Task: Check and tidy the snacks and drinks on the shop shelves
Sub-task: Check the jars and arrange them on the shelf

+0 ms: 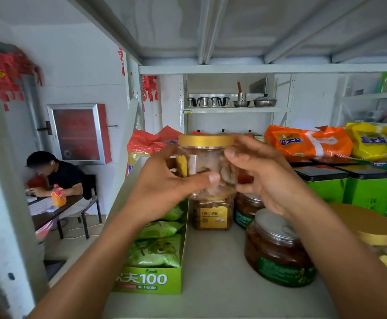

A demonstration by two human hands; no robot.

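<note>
The clear jar (207,162) with the gold lid (206,140) is up off the shelf (215,272), held between both of the person's hands at the middle of the bay. The left hand (165,183) grips its left side, thumb laid across the front; the right hand (264,178) wraps the right side, fingers curled behind and thumb up near the lid. Pale snack pieces show through the plastic. Directly below it stands a second jar (212,215) with a yellow label. Left of that sits a green carton (151,280) filled with green packets. To the right stand two dark jars with silver tops and green labels, one near (277,252), one farther back (247,209). At the near right edge is another gold-lidded jar (372,229). Farther right are green tins (367,192) with black lids, and behind them orange bags (303,141) and a yellow bag (372,141). Far left, beyond the shelving, a seated person (61,173) leans over a dark surface with an orange bottle (58,195) on it
</note>
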